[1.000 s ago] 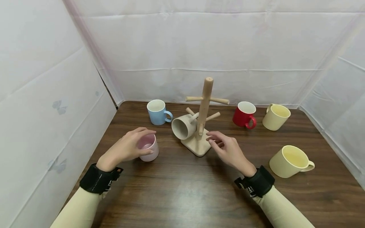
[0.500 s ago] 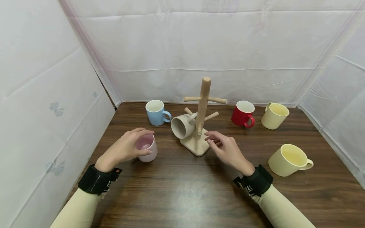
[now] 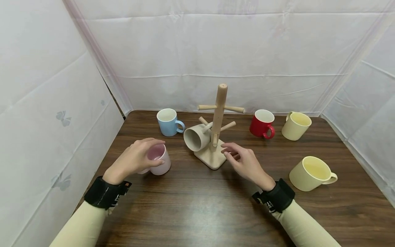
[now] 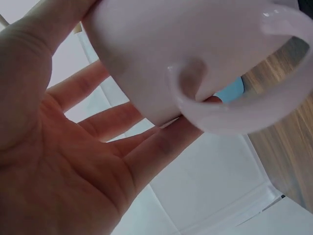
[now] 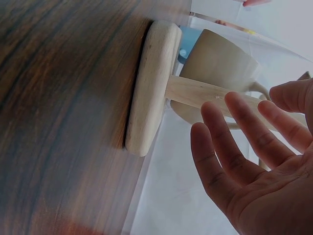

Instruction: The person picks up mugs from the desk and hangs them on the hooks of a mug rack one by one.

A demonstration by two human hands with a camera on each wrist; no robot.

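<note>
My left hand grips a pink mug around its top, thumb on the near side and fingers on the far side. The mug stands upright at the left of the table, and its handle points back toward my wrist, large in the left wrist view. Close to the base of a wooden mug tree, my right hand hovers with loosely bent fingers, holding nothing. A beige mug hangs sideways by its handle on a lower left peg of the tree; other pegs are bare.
A light blue mug stands behind the pink one. Toward the back right are a red mug and a yellow mug, with another yellow mug nearer on the right. White sheeting encloses the wooden table.
The pink mug has turned a little in my left hand, so its handle now shows below the palm. My right hand stays nearly still. The head view has shifted slightly.
</note>
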